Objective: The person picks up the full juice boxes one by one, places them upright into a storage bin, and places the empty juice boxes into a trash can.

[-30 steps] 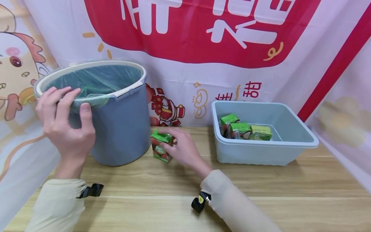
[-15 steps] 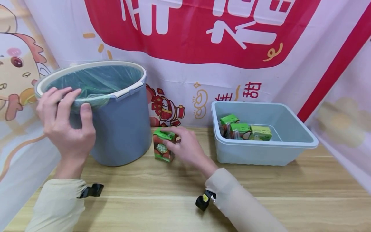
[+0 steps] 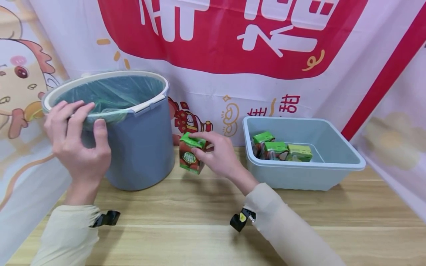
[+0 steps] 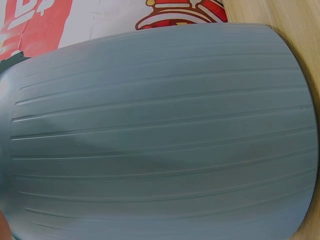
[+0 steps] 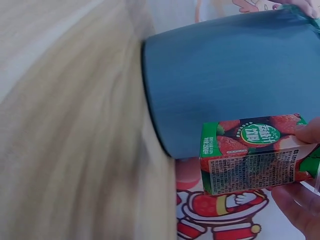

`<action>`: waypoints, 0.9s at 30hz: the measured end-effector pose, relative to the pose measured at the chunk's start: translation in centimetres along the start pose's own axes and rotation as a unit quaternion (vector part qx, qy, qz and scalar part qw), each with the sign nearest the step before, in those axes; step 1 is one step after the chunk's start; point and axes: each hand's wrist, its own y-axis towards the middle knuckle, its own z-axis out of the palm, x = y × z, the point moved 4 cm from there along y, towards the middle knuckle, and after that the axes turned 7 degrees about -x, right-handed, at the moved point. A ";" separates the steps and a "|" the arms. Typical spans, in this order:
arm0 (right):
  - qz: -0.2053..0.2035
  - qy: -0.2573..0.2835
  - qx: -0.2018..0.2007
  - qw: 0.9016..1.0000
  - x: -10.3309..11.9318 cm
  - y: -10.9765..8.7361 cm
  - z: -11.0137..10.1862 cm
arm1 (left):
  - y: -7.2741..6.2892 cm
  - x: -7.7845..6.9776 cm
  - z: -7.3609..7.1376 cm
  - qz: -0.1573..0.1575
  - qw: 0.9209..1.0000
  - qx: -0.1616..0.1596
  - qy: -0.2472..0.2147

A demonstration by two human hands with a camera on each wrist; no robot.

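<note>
In the head view my right hand [image 3: 221,153] grips a red and green juice box [image 3: 190,157] near its top, thumb on the near side. The box hangs a little above the table, slightly tilted, just right of the blue-grey trash can [image 3: 143,147]. In the right wrist view the printed sides of the juice box [image 5: 252,155] show, with fingertips at its top end. My left hand [image 3: 80,144] holds the can's near-left rim, fingers hooked over it and thumb outside. A clear green bag lines the can. The left wrist view shows mostly the ribbed can wall [image 4: 160,130].
A light blue plastic bin [image 3: 299,175] stands on the right of the wooden table [image 3: 166,236]. Several small drink boxes [image 3: 276,149] with green or yellow-green tops lie in its left part. A printed white and red cloth [image 3: 206,85] hangs behind.
My right hand has lifted the juice box off the table, shifting it slightly right and away from me. The left hand stays on the trash can's rim.
</note>
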 end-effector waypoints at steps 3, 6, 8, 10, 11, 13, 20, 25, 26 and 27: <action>-0.012 0.001 -0.005 1.000 0.3 0.5 -0.7 | 0.0 0.0 0.0 -0.001 1.000 -0.001 -0.001; -0.023 0.008 -0.013 1.000 0.6 1.1 -1.5 | 0.0 -0.1 0.3 0.002 1.000 -0.002 -0.005; -0.023 0.011 -0.018 1.000 0.9 1.4 -2.0 | -0.1 -0.2 0.4 0.002 1.000 -0.002 -0.007; -0.021 0.011 -0.023 0.999 1.1 1.8 -2.4 | -0.1 -0.2 0.5 0.002 1.000 -0.001 -0.009; -0.021 0.010 -0.027 0.999 1.3 2.0 -2.7 | -0.1 -0.2 0.5 0.002 1.000 0.000 -0.010; -0.019 0.011 -0.032 0.999 1.6 2.3 -3.0 | -0.1 -0.3 0.5 -0.001 1.000 0.000 -0.010; -0.028 0.023 -0.032 0.999 2.9 3.2 -3.5 | -0.1 -0.4 0.0 -0.004 1.000 -0.007 -0.013; -0.026 0.038 -0.040 0.998 3.4 3.6 -3.9 | -0.1 -0.4 0.1 -0.003 1.000 -0.005 -0.013; -0.026 0.042 -0.042 0.998 3.6 3.7 -3.9 | -0.1 -0.4 0.1 -0.004 1.000 -0.003 -0.011; -0.026 0.047 -0.043 0.998 3.7 3.8 -3.9 | 0.0 -0.4 0.1 -0.004 1.000 -0.003 -0.010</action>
